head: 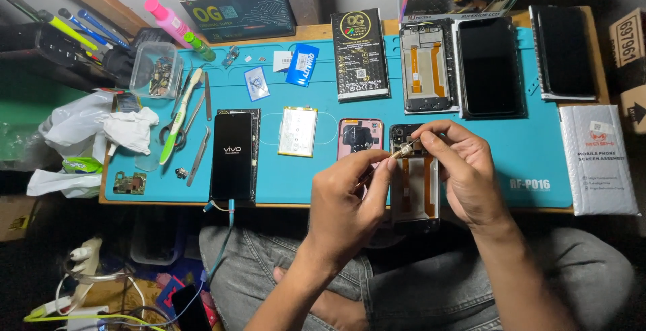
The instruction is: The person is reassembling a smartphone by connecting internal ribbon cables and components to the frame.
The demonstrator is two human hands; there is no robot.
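My left hand (350, 203) and my right hand (464, 169) meet over an opened phone frame (418, 196) lying at the near edge of the blue work mat (531, 156). Between the fingertips of both hands is a small light-coloured part (406, 149); the right thumb and forefinger pinch one end, and the left fingers hold something thin against it. Just left of the frame lies a pink phone back cover (358, 136). A flat battery (297, 131) rests further left. A phone with a lit dark screen (233, 156) lies beside it, a cable plugged in at its bottom.
Tweezers, scissors and a green-handled tool (180, 116) lie at the mat's left, near a clear tub of small parts (156, 68). Another open frame (425, 67) and black screens (490, 67) sit at the back. Boxes line the far edge; a white padded packet (597, 159) lies right.
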